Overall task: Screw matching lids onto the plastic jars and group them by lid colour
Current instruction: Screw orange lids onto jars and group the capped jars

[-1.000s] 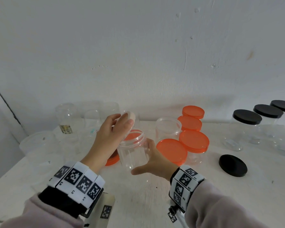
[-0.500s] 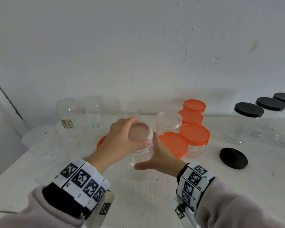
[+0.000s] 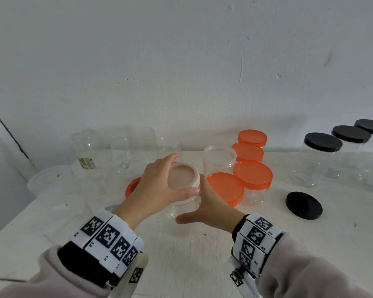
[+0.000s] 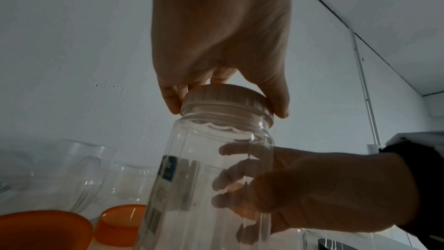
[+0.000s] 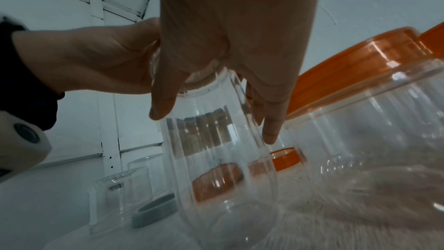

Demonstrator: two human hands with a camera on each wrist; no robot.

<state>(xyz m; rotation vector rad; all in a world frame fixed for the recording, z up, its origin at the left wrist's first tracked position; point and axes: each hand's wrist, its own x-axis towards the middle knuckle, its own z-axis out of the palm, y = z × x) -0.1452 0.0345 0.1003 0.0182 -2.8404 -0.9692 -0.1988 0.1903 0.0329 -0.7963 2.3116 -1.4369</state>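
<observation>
A clear plastic jar (image 3: 181, 216) stands upright on the white table (image 3: 202, 265) in front of me. A beige lid (image 3: 182, 176) sits level on its mouth. My left hand (image 3: 159, 183) comes over from the left, thumb and fingers curled round the lid's ribbed rim (image 4: 225, 98). My right hand (image 3: 209, 208) grips the jar's body from the right, thumb in front and fingers wrapped behind, seen through the wall of the jar (image 4: 211, 178). In the right wrist view the jar (image 5: 216, 149) fills the space between thumb and fingers.
Orange-lidded jars (image 3: 252, 175) and an open clear jar (image 3: 219, 160) stand close on the right. A loose orange lid (image 3: 132, 186) lies behind my left hand. A loose black lid (image 3: 303, 205) and black-lidded jars (image 3: 322, 143) are far right. Clear jars (image 3: 86, 147) crowd the left.
A second ago my left hand held the beige lid tilted above the open jar. The lid now sits on the mouth with my fingers round it. My right hand kept its hold.
</observation>
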